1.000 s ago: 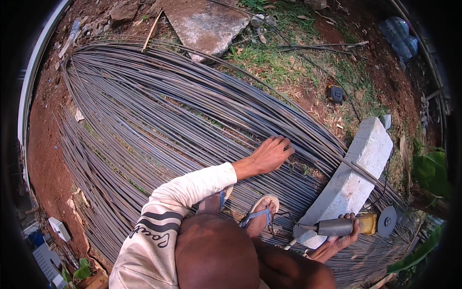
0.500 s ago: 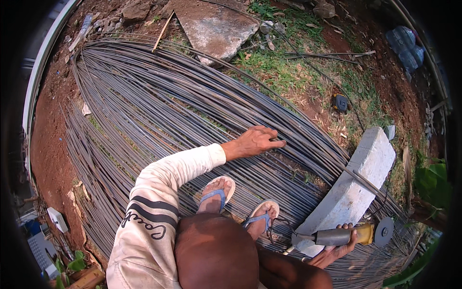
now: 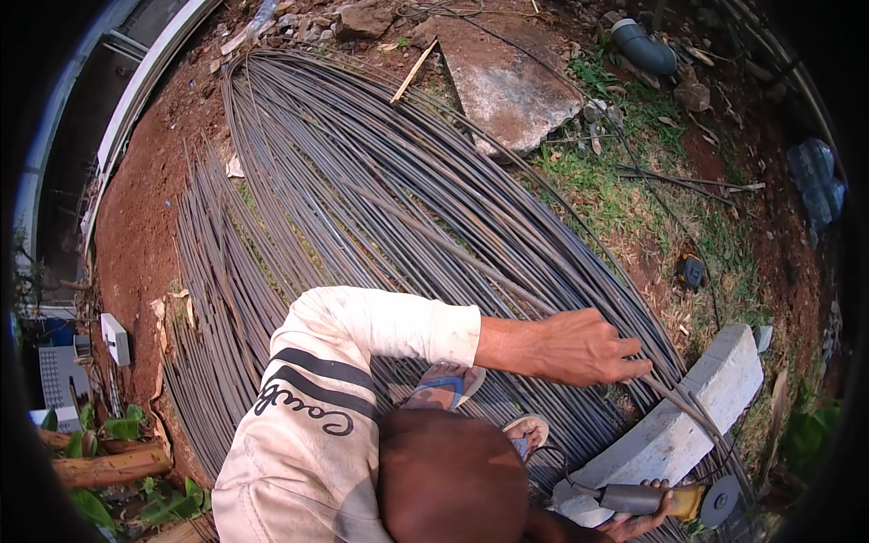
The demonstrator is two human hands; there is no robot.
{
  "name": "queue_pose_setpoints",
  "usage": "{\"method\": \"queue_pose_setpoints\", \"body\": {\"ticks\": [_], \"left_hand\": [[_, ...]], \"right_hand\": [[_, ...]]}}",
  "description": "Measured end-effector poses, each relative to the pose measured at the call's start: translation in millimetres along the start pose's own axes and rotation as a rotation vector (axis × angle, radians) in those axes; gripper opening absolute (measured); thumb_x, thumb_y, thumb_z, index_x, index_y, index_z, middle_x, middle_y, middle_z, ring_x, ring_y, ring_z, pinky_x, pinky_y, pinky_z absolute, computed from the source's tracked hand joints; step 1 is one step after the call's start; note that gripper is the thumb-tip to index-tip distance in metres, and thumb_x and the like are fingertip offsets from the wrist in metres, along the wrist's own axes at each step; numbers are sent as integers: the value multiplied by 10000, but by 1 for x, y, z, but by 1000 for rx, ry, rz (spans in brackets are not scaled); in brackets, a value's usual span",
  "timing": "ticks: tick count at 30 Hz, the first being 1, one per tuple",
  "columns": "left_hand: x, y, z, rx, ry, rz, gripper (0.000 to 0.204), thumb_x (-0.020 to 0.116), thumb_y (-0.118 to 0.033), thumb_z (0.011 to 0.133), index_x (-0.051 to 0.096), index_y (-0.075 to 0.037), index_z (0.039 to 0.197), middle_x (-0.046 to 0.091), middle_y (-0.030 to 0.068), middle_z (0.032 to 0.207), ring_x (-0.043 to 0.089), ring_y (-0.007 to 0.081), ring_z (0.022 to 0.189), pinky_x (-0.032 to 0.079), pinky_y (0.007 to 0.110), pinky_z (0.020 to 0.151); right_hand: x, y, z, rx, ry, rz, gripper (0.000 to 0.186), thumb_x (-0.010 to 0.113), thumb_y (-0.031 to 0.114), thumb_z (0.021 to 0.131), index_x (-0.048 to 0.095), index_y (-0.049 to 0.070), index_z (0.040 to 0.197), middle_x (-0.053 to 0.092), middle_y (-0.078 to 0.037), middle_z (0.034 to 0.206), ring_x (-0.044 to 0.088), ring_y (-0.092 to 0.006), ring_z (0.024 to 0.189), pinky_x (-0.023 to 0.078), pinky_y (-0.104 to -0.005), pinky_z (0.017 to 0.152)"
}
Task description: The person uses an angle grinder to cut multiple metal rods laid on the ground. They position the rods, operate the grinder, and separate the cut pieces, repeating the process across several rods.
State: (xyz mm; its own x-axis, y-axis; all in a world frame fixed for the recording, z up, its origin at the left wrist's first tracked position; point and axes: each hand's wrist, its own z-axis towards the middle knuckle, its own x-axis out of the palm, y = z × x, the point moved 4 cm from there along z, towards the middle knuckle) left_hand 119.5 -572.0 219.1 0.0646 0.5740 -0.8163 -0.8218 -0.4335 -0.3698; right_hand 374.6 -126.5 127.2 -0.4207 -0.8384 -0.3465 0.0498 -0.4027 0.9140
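My left hand (image 3: 587, 348), its arm in a cream sleeve with dark stripes, is closed round steel bars (image 3: 668, 391) beside the concrete block. These bars lie across the top of the white-grey block (image 3: 724, 376); how many are in the grip is hidden. Beyond the block's near end, my right hand (image 3: 638, 523) holds a yellow and grey angle grinder (image 3: 692, 500). The grinder's round disc (image 3: 720, 500) points right and is apart from the bars. Many long, thin rebars (image 3: 398, 217) spread over the ground beneath my arm.
My feet in blue-strapped flip-flops (image 3: 463, 385) rest among the bars. A broken concrete slab (image 3: 507, 95) lies at the back. On the right are a tape measure (image 3: 691, 270) and clear plastic bottles (image 3: 817, 184). A grey pipe elbow (image 3: 644, 47) sits far right.
My left hand has moved right over the bars to the block and closed on steel bars. My right hand keeps hold of the grinder. The view has shifted.
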Motion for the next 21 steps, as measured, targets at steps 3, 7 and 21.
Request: {"method": "queue_pose_setpoints", "body": {"ticks": [3, 7, 21], "left_hand": [[0, 41, 11, -131, 255, 84, 379, 653, -98, 966, 682, -105, 1344, 691, 95, 999, 768, 239, 755, 556, 417, 530], [0, 75, 28, -103, 270, 55, 258, 642, -107, 976, 703, -64, 1223, 706, 140, 1045, 782, 311, 797, 571, 466, 590], [20, 182, 66, -118, -20, -269, 336, 689, -481, 1049, 800, -260, 1276, 763, 45, 815, 686, 252, 674, 466, 424, 591]], "right_hand": [[-7, -15, -6, -25, -3, -41, 829, 648, 417, 1015, 298, 3, 1642, 420, -326, 1531, 615, -467, 1263, 572, -599, 1087], [-1, -16, -6, 27, -27, -58, 829, 637, 453, 1032, 296, -2, 1636, 440, -326, 1517, 625, -463, 1246, 584, -594, 1070], [26, 5, -7, 82, 16, 105, 941, 688, 480, 1011, 205, 0, 1661, 425, -330, 1552, 578, -472, 1321, 530, -630, 1132]]}}
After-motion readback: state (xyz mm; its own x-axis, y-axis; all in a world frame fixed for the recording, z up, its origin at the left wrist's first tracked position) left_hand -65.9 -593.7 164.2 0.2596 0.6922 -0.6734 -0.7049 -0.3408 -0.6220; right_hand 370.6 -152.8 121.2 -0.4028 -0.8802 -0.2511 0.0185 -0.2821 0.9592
